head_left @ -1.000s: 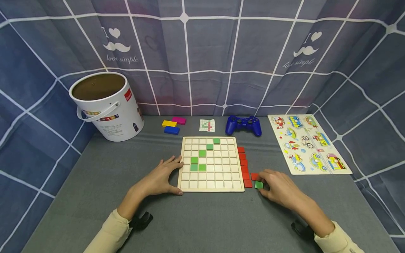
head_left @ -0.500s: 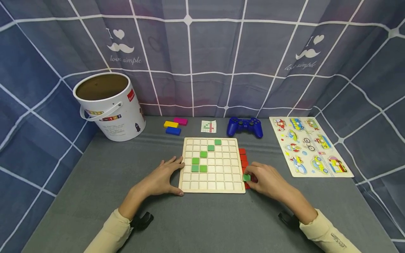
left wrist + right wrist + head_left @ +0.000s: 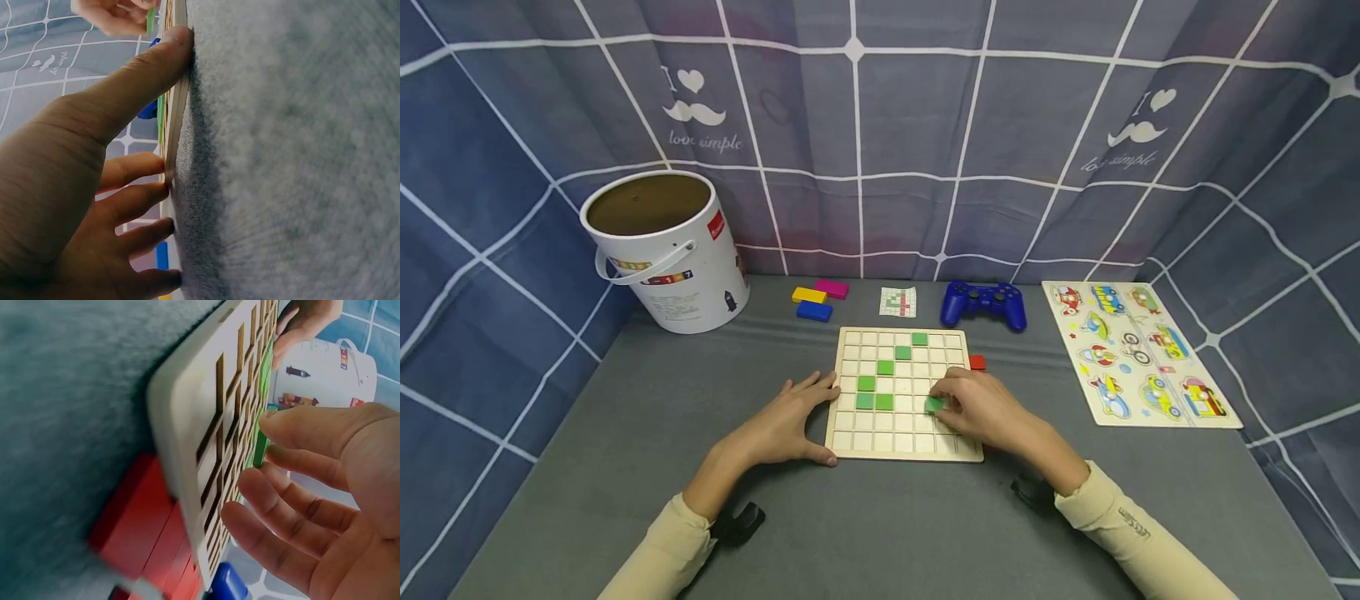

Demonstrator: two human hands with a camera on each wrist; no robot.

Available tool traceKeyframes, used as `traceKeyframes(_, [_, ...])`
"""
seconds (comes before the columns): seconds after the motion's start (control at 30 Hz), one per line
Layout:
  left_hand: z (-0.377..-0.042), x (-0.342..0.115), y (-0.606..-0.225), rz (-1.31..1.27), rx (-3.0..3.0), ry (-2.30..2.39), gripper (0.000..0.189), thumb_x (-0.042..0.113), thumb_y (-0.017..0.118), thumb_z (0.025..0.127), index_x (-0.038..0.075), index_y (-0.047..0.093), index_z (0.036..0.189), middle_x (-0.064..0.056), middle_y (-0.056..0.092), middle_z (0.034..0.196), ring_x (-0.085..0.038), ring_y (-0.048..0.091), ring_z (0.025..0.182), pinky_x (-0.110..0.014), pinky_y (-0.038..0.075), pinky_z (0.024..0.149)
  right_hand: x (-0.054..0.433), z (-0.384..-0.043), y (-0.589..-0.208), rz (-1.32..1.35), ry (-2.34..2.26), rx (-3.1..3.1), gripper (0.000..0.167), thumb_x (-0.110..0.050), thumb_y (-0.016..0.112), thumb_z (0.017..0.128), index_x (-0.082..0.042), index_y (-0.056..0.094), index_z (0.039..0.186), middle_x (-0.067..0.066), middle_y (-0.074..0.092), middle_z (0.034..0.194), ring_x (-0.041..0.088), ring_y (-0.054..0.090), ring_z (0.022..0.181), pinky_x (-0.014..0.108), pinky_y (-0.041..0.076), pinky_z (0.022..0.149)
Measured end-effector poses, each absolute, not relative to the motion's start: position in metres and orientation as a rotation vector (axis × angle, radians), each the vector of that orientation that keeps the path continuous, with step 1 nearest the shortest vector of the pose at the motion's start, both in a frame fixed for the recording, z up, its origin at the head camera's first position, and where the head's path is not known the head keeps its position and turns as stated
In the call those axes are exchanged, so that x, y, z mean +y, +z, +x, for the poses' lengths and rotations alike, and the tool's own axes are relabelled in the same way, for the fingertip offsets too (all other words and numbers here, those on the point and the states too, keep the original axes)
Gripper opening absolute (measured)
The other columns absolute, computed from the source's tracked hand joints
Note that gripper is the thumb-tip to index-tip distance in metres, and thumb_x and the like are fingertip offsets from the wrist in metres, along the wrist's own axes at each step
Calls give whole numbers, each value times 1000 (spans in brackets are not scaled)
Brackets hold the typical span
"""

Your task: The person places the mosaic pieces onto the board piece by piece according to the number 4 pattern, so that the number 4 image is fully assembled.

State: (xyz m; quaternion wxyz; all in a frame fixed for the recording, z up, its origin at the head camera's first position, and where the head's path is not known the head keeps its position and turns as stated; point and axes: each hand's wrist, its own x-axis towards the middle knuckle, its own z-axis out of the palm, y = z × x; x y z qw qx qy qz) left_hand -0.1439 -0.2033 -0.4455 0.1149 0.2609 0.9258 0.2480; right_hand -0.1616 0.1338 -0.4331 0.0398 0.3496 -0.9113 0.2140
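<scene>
A pale wooden grid board (image 3: 865,439) lies flat on the grey table, with several green square tiles (image 3: 885,367) set in its cells. Along the board's left edge rests my left hand (image 3: 782,423), fingers spread, thumb at the near corner and fingertips touching the side. Over the right half of the board, my right hand (image 3: 981,407) pinches one green tile (image 3: 262,447) between thumb and fingers. In the right wrist view red tiles (image 3: 134,515) lie against the board's right side; the head view mostly hides them behind that hand.
Behind the board are a small patterned card (image 3: 898,302), a blue game controller (image 3: 983,306) and yellow, pink and blue blocks (image 3: 814,311). A white bucket (image 3: 677,292) stands at back left. A picture puzzle board (image 3: 1138,354) lies at the right.
My right hand has carried the green tile leftward from beside the red tiles to above the board's right half. My left hand has stayed at the board's left edge.
</scene>
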Motion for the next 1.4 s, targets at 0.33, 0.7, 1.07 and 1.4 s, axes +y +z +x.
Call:
traceKeyframes(0.33, [-143,-204,-443,751,2706,724,103,47,93,64,7,49,148,-8,29,162,-34,19,150,-66,12,115,106,-176,-434,1150,664,-2792,16,-9,78,81,-12,76,97,-2,63,86,8,52,68,25,45,59])
traceKeyframes(0.7, [-144,-203,-444,763,2713,715,103,48,93,64,8,50,148,-8,29,161,-33,19,150,-65,12,115,93,-179,-433,1200,632,-2837,13,-5,74,81,-12,75,92,-1,57,78,9,46,65,26,39,56])
traceKeyframes(1.07, [-143,-204,-446,743,2720,716,103,47,94,64,7,50,148,-9,30,161,-34,19,150,-66,13,115,89,-181,-434,1227,578,-2862,12,-13,78,80,-18,74,91,-5,55,78,8,47,67,27,40,57])
traceKeyframes(1.4, [-142,-202,-443,749,2715,725,103,46,94,64,6,49,148,-9,30,161,-34,19,150,-66,13,115,108,-180,-430,1133,613,-2842,14,-17,77,86,-11,74,98,-3,64,88,10,58,75,30,49,67])
